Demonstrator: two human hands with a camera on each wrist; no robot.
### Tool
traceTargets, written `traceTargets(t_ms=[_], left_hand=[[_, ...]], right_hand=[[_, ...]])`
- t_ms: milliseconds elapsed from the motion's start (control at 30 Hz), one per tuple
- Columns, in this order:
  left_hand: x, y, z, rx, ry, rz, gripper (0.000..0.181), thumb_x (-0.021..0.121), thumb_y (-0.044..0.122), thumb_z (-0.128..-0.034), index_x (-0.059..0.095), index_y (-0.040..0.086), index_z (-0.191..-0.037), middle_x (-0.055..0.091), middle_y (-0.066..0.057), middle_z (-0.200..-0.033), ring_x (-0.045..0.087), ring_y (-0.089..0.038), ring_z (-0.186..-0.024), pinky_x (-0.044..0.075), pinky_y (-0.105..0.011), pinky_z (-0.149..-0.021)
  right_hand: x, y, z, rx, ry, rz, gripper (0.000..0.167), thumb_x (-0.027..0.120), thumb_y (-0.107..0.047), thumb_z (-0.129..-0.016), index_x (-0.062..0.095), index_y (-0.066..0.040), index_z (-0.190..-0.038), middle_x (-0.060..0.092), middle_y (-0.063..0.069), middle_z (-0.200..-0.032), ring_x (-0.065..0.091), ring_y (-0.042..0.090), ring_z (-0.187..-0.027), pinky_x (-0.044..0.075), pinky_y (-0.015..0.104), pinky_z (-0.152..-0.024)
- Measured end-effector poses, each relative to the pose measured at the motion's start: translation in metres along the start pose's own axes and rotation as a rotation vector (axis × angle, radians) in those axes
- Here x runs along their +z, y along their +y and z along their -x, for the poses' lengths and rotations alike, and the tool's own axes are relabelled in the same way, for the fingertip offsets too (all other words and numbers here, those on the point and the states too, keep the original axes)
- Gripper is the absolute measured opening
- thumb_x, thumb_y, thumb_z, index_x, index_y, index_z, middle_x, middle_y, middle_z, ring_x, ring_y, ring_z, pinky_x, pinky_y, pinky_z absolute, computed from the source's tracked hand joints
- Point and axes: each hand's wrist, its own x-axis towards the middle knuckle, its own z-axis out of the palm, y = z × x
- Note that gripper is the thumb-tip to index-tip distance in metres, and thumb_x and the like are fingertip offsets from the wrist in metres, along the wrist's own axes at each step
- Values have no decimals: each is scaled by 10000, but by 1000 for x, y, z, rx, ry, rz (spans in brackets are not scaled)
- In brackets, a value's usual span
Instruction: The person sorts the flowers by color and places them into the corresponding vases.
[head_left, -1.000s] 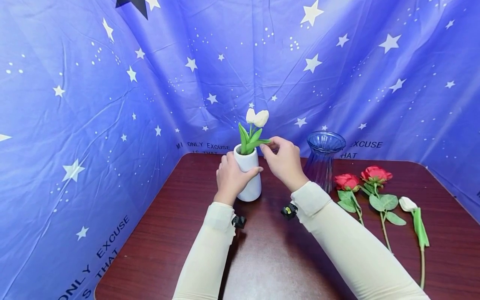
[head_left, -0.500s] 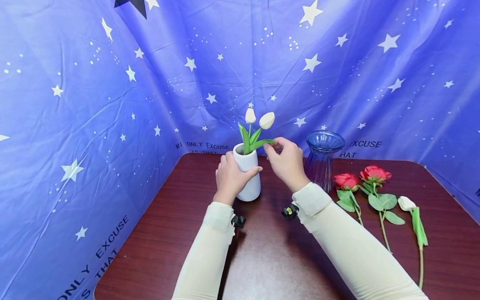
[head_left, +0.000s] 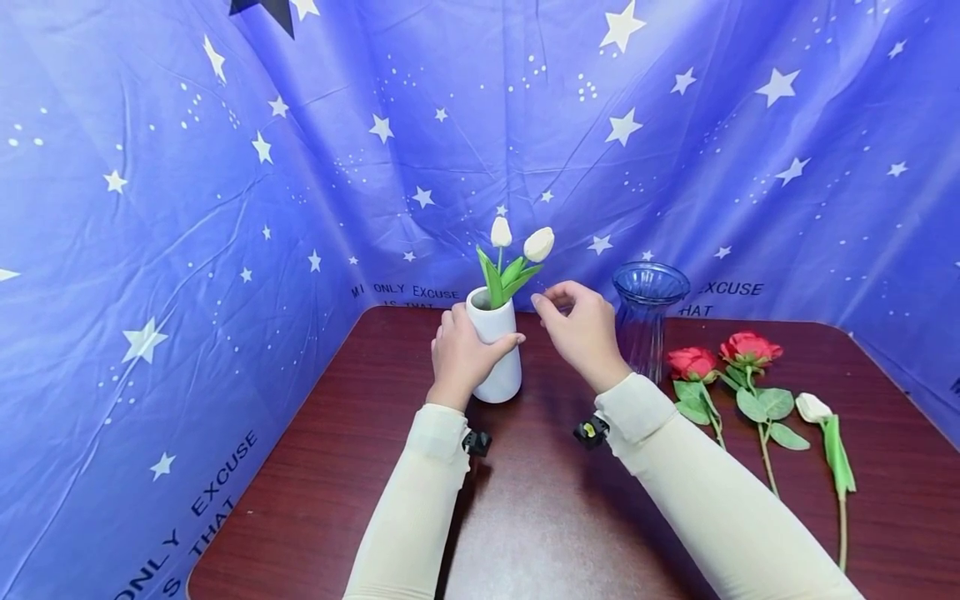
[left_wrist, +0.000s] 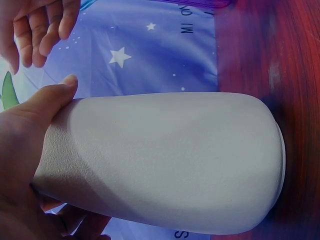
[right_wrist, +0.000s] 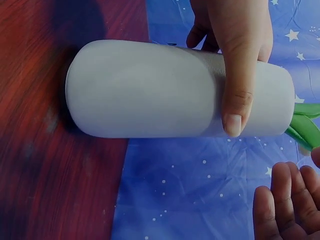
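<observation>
Since the earlier frames, the right hand (head_left: 581,325) has slipped off the tulip leaf (head_left: 522,281) and drawn a little to the right, while that leaf has swung back toward the stems; the two white tulips (head_left: 539,244), whose blooms overlapped a second ago, now lean apart. Thumb and fingers of the right hand are loosely bent around a narrow gap with nothing between them, just beside the leaf. Fingers and thumb of the left hand (head_left: 461,350) wrap the upper part of the white vase (head_left: 504,371), which stands upright on the table (head_left: 510,517).

Left of the vase, brown tabletop runs well out to the slanting side edge; behind, a shorter strip reaches the back edge, where a blue starry cloth (head_left: 225,208) hangs. Glossy wood stretches forward between the sleeves (head_left: 412,500). Room on the right is tighter: a ribbed blue glass vase (head_left: 651,321) stands near the right hand, then two red roses (head_left: 752,348) and a single white tulip (head_left: 838,454) lie toward the right edge.

Matte and faintly grainy, the white vase narrows upward from a rounded base to a round mouth holding the green leaves and stems.
</observation>
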Motion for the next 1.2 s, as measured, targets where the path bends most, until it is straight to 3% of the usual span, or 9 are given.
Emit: traceTargets(t_ms=[600, 867, 1200], left_hand=[[-1, 0, 1, 12, 6, -5, 991, 789, 777, -679, 509, 69, -1313, 573, -83, -1069, 616, -295, -967, 525, -486, -850], [0, 0, 2, 12, -1, 7, 999, 789, 775, -677, 509, 65, -1321, 574, -84, -1081, 620, -300, -987, 523, -500, -873], [-1, 0, 2, 11, -1, 8, 998, 787, 770, -681, 503, 63, -1326, 572, -92, -1089, 619, -311, -999, 520, -510, -881]], right_hand=[[-34, 1, 19, -74, 28, 20, 133, 766, -335, -932, 747, -204, -921, 743, -51, -783, 668, 102, -685, 480, 242, -633], [-45, -1, 31, -39, 0, -54, 132, 761, -346, -942, 741, -220, -909, 742, -54, -743, 691, 70, -671, 479, 216, -602], [-61, -5, 44, -54, -25, -95, 132, 764, -299, -946, 750, -170, -920, 753, 24, -765, 698, 108, -673, 482, 196, -599]])
